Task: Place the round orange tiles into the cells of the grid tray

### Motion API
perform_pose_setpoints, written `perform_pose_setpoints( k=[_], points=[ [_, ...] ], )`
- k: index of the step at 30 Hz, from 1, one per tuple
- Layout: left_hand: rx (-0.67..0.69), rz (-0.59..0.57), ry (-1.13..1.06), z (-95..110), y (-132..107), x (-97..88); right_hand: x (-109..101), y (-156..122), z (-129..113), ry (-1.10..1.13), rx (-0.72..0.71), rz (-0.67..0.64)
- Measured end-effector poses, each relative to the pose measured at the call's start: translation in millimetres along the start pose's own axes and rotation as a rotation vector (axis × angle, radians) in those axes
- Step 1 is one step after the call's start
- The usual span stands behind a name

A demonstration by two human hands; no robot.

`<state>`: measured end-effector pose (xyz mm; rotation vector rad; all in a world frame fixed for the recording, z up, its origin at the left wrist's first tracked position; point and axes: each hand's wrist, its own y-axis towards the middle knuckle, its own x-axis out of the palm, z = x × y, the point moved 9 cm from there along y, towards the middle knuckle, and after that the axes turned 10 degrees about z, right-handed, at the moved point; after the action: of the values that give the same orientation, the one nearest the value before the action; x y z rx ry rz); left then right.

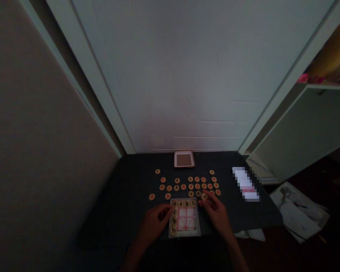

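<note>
A small white box (198, 223) lies near the table's front edge, with xiangqi pieces (186, 204) lined along its far and left inner sides. Red lines mark the paper sheet (186, 219) inside it. My left hand (155, 221) is at the box's left rim, its thumb and forefinger closed together there. Over the nearest loose pieces, just right of the box, is my right hand (214, 211), fingers bent and apart. Its fingertips are beside a black-marked piece (204, 197); no piece shows clearly in its grasp. Loose red-marked pieces (197, 186) and black-marked ones lie in rough rows beyond the box.
A shallow box lid (184, 160) sits at the back of the dark table (124, 192), by a white panel (170, 75). A blurred-out white object (245, 184) lies on the right. Beyond the table's right side, a white container (303, 211) holds papers.
</note>
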<state>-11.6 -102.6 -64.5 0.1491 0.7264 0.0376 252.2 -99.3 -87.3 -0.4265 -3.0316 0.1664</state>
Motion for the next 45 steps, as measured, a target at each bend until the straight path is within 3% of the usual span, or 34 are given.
perform_pose_setpoints(
  k=[33,45],
  points=[
    [0.015,-0.018,-0.019,-0.9,-0.9,1.7,-5.1,5.1,11.6,-0.009,-0.019,0.040],
    [0.034,0.001,-0.011,0.3,-1.0,0.6,-5.8,3.5,4.9,-0.081,-0.052,0.048]
  ],
)
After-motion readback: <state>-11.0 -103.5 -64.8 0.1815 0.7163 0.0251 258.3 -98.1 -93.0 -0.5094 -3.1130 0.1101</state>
